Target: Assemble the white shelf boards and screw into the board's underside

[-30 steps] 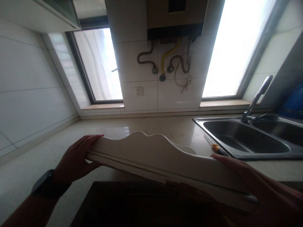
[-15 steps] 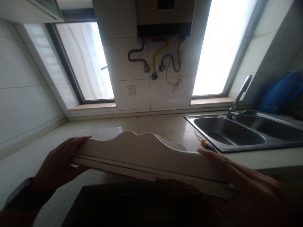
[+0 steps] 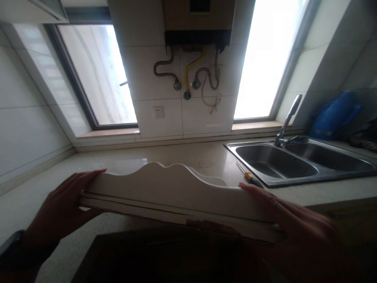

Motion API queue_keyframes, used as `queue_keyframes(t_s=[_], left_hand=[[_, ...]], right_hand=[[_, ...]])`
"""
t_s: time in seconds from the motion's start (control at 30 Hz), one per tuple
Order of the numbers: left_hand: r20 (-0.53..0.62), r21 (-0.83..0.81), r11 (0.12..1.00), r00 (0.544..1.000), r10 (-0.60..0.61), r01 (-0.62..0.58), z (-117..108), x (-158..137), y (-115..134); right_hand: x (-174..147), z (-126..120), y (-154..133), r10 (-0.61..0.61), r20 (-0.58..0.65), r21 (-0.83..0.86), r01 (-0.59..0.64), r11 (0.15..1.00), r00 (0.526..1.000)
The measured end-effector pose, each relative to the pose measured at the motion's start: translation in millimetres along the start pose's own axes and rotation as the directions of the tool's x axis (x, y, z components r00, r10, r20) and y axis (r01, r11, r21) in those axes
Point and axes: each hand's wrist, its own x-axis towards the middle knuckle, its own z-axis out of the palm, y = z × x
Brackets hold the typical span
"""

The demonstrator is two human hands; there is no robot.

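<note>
A long white board with a wavy upper edge (image 3: 171, 188) is held across the front of the counter, its lower side showing brown, chipped patches. My left hand (image 3: 69, 194) is closed around its left end, fingers on top and thumb beneath. At the other end my right hand (image 3: 290, 220) grips the board, the fingertips over its upper edge; much of this hand lies in shadow. Behind the board a second pale curved edge (image 3: 216, 181) shows, mostly hidden. A screwdriver with an orange and black handle (image 3: 250, 179) lies on the counter beyond my right fingertips.
A double steel sink (image 3: 275, 181) with a faucet (image 3: 287, 122) is set into the pale counter (image 3: 118, 159) at right. A blue jug-like container (image 3: 332, 116) stands behind it. Overhead, a water heater (image 3: 197, 19) hangs with hoses between two windows. Below the board is a dark opening.
The whole view has shifted slightly, so the counter, sink and board appear a little farther left. Both hands keep their hold on the board.
</note>
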Motion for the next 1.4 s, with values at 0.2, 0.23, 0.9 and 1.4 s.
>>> queue_keyframes(t_s=[0.2, 0.23, 0.9, 1.4], left_hand=[[-0.014, -0.039, 0.999, 1.000, 0.001, -0.002, -5.5, 0.7, 4.1], [-0.005, -0.043, 0.999, 1.000, -0.006, 0.006, -6.3, 0.8, 4.6], [-0.043, -0.066, 0.998, 0.999, -0.003, 0.000, 1.8, -4.5, -2.5], [-0.063, 0.004, 1.000, 0.998, -0.010, 0.010, 7.4, -9.5, -4.7]], right_hand=[[-8.0, 4.6, 5.1, 0.013, 0.009, -0.012, -0.013, 1.000, 1.000], [-9.6, 5.0, 6.1, 0.017, 0.015, -0.006, -0.017, 1.000, 1.000], [-5.7, 8.4, 3.3, -0.007, -0.009, -0.026, 0.007, 1.000, 1.000], [-1.5, 8.6, 0.6, 0.013, -0.007, 0.014, -0.013, 1.000, 1.000]])
